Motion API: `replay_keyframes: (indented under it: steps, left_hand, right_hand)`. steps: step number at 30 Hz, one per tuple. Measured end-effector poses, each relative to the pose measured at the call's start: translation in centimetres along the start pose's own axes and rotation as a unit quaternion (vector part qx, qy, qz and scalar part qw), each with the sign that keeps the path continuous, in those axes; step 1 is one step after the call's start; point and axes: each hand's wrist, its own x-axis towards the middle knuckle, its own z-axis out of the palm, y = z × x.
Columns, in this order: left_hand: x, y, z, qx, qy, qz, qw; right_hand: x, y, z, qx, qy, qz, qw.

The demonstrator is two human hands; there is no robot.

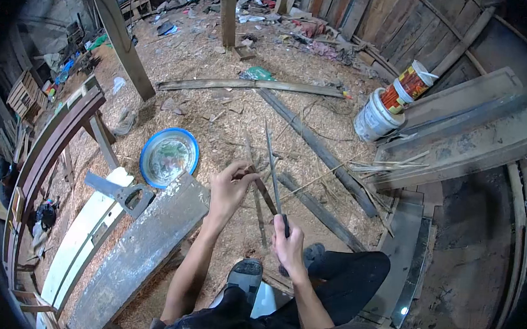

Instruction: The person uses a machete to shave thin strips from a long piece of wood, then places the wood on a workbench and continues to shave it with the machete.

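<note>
My right hand [287, 245] is closed around the black handle of a long thin knife [272, 168], whose blade points up and away from me. Ahead and to its left, my left hand [231, 188] pinches a thin dark strip of wood [265, 197] between thumb and fingers. The strip slants down toward my right hand, and its lower end lies close beside the knife near the handle. Below both hands are my shoes [247, 274] and dark trousers.
Left of me, a handsaw [124, 192] lies on a curved white board [84, 237] beside a wide grey plank [141, 247]. A blue-rimmed basin [145, 156] sits on the shavings. Dark beams [319, 150], stacked buckets [373, 120] and a wooden trough [459, 160] are to the right.
</note>
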Motion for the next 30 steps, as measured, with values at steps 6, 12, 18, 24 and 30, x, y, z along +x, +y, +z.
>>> replay_keyframes:
  steps: [6,12,18,24,30]
  left_hand:
    - [0.0,-0.5,2.9,-0.009,0.014,0.025,1.000]
    - [0.1,-0.6,4.4,-0.014,0.003,0.082,0.997]
    - [0.1,0.3,5.4,-0.026,-0.035,0.102,0.994]
    - [-0.3,-1.1,4.7,-0.055,0.012,0.103,0.993]
    - [-0.8,-0.4,4.5,-0.018,-0.003,0.128,0.992]
  right_hand:
    - [-0.7,-0.1,1.2,-0.013,0.030,-0.077,0.996]
    - [-0.8,2.3,-0.4,-0.020,0.037,0.021,0.999]
    - [-2.8,-2.0,0.3,0.126,0.065,0.023,0.990]
    - [-2.4,-3.7,-0.6,0.101,-0.022,0.099,0.990]
    - [-3.2,-3.1,1.2,0.084,0.057,-0.013,0.995]
